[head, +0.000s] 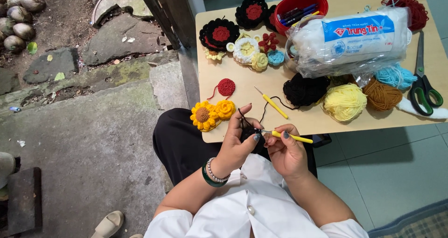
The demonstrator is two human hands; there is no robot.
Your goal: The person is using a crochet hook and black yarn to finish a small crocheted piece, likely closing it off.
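Note:
My left hand [237,142] pinches a small black crochet piece [252,134] and its black yarn strand over my lap. Beside it, my right hand [284,149] grips a yellow-handled crochet hook [291,136] whose tip meets the black piece. The strand runs up to a black yarn ball [305,89] on the wooden table [242,112]. A second yellow crochet hook [274,106] lies loose on the table just beyond my hands. A yellow crocheted sunflower [203,115] and a smaller yellow flower [225,109] sit at the table's near left edge.
Several crocheted flowers and a red disc [226,87] lie on the table. Yellow [345,102], brown [382,95], blue and red yarn balls, a bag of white stuffing [352,40], a red bowl of pens [301,7] and green-handled scissors [424,91] sit farther back. Concrete ground lies to the left.

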